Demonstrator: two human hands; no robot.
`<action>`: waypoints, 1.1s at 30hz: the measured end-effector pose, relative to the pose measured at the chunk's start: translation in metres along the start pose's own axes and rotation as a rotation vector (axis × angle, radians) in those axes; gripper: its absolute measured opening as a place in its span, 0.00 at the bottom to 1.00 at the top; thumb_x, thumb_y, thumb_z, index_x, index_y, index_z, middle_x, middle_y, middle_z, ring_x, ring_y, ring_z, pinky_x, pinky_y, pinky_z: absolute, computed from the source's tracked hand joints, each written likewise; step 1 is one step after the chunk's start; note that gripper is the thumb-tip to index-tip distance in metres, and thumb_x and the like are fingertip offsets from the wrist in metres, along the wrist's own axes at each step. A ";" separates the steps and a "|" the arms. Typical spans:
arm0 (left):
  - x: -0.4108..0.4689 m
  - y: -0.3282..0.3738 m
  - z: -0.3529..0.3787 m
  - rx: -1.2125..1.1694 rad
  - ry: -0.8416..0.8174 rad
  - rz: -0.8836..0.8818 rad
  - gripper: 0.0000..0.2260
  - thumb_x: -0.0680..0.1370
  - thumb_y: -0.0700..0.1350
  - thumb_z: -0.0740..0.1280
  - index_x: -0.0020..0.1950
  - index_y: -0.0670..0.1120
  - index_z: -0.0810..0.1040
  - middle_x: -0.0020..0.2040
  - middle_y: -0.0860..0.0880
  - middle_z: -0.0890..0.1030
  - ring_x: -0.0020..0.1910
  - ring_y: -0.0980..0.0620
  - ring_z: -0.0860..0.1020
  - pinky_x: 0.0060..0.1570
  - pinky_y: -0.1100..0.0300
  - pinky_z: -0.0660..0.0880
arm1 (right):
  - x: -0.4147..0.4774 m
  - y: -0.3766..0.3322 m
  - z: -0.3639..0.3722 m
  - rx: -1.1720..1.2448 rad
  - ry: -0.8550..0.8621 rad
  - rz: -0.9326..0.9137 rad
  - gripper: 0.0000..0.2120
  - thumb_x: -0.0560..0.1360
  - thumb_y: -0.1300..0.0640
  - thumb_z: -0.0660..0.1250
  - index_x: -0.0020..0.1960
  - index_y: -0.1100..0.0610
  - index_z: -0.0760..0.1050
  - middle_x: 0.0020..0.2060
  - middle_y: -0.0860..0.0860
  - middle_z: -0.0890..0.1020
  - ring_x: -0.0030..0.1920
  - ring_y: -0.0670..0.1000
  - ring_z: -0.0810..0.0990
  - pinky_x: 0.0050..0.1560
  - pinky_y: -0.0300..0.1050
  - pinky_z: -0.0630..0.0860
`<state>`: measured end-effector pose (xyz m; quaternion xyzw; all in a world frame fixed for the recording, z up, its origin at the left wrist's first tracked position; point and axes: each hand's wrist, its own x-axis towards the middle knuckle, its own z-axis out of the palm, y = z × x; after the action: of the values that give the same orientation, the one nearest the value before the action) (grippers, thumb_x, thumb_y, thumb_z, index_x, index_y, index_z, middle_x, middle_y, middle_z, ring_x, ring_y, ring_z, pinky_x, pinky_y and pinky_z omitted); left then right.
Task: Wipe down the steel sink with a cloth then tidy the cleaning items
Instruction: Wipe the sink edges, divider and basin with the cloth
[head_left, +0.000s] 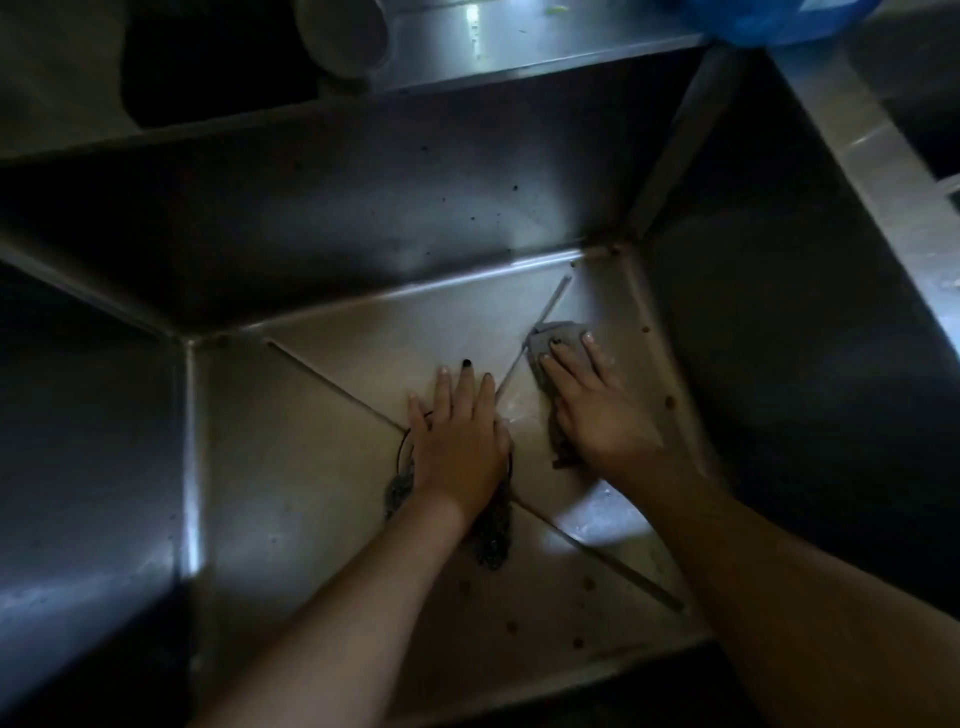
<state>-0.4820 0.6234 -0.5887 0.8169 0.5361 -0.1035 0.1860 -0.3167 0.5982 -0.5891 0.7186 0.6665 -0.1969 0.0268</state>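
Lying under right hand (597, 410) (pressed flat): cloth (551, 334)

The deep, square stainless-steel sink (363, 208) has speck-dotted walls and a floor creased in an X. On that floor lie 2 cloths: a flat grey cloth (553, 336) pressed under the right hand (597, 410), and a dark wadded rag (491, 535) at the centre under the left hand (457, 436).

Drain (402, 456) mostly under left hand (457, 436) — blue bag (769, 18), perhaps, cropped.
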 end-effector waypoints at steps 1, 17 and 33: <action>0.001 -0.001 -0.003 0.014 -0.002 0.006 0.24 0.81 0.51 0.48 0.76 0.50 0.48 0.77 0.49 0.47 0.76 0.46 0.43 0.71 0.40 0.41 | -0.005 0.003 0.001 0.002 0.010 0.025 0.28 0.77 0.48 0.43 0.76 0.52 0.53 0.76 0.52 0.53 0.76 0.57 0.43 0.74 0.54 0.49; 0.041 0.017 0.003 0.043 -0.039 0.057 0.27 0.80 0.56 0.49 0.76 0.53 0.42 0.77 0.48 0.40 0.75 0.43 0.38 0.70 0.40 0.42 | 0.051 0.012 -0.006 -0.033 0.156 -0.061 0.26 0.72 0.52 0.52 0.65 0.61 0.73 0.62 0.60 0.76 0.65 0.67 0.70 0.60 0.63 0.72; 0.038 0.015 -0.002 0.046 -0.023 0.078 0.27 0.80 0.57 0.50 0.76 0.52 0.44 0.77 0.48 0.43 0.75 0.42 0.40 0.70 0.40 0.45 | 0.056 0.038 -0.012 0.017 0.334 0.176 0.26 0.71 0.55 0.55 0.69 0.58 0.69 0.69 0.55 0.70 0.73 0.61 0.59 0.70 0.55 0.57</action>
<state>-0.4530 0.6504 -0.5978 0.8400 0.4991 -0.1180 0.1772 -0.2748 0.6504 -0.6044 0.7970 0.5945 -0.0775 -0.0732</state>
